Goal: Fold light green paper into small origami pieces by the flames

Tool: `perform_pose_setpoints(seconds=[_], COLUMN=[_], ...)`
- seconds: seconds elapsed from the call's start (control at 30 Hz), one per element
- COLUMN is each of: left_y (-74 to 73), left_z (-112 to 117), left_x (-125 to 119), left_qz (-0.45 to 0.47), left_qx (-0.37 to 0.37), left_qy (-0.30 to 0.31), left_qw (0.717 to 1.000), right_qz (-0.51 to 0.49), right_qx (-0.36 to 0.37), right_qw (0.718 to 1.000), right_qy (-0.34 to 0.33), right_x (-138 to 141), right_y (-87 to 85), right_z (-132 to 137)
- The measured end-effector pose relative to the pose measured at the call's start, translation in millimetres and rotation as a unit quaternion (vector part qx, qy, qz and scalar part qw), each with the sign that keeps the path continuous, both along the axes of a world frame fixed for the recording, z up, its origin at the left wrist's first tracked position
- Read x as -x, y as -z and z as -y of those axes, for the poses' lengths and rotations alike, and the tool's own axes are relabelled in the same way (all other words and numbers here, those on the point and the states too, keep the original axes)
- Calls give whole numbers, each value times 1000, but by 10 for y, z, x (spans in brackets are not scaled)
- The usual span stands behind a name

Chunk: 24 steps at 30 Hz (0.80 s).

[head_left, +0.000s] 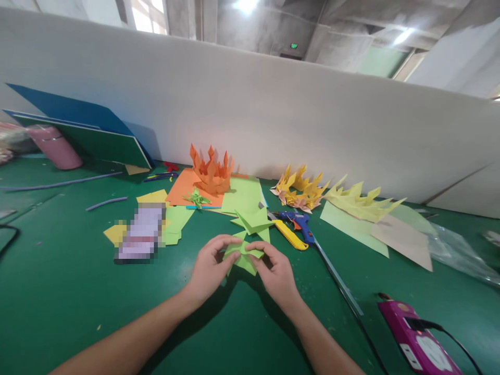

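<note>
A folded light-green paper piece (242, 257) is pinched from both sides just above the green table (78, 302). My left hand (209, 271) grips its left part with curled fingers. My right hand (275, 273) grips its right part, thumb and forefinger pressed on the fold. Just behind the hands lies another folded green paper piece (253, 222). A yellow utility knife (289, 235) and a blue glue gun (300, 224) lie a little to the right of the hands.
An orange paper crown (211, 173) stands on orange and green sheets at the back. Yellow paper crowns (300, 190) and pale sheets (375, 229) lie to the right. A magenta device (414, 338) with a cable sits front right. A white partition (250, 114) backs the table.
</note>
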<state>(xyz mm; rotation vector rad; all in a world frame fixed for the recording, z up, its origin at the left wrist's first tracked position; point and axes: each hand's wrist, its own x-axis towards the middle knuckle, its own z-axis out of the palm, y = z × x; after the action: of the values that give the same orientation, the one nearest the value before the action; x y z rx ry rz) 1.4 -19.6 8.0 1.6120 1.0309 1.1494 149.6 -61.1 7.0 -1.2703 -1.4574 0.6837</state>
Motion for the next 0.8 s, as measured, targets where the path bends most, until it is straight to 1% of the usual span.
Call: perform_pose_setpoints(seconds=[0.13,0.33,0.47,0.6,0.8], left_y=[4,8,-9,-24,-14], left_z=[9,48,68,81,90], left_x=[1,-8,-12,-18,-22], left_qz=[-19,-49,-65,-73,-78], left_qx=[-26,-71,-88,-104,-112], left_qy=[3,9,10,7,11], left_qw=[999,996,994,992,991], right_qz=[-2,-48,-77,-98,-95], right_qx=[-8,4,9,-2,-2], right_qw=[1000,998,996,994,994], right_qy=[6,36,50,51,49], right_x=[8,39,50,58,72], right_y=[-17,3,28,42,32], right_z=[-3,-17,-17,-15,-15])
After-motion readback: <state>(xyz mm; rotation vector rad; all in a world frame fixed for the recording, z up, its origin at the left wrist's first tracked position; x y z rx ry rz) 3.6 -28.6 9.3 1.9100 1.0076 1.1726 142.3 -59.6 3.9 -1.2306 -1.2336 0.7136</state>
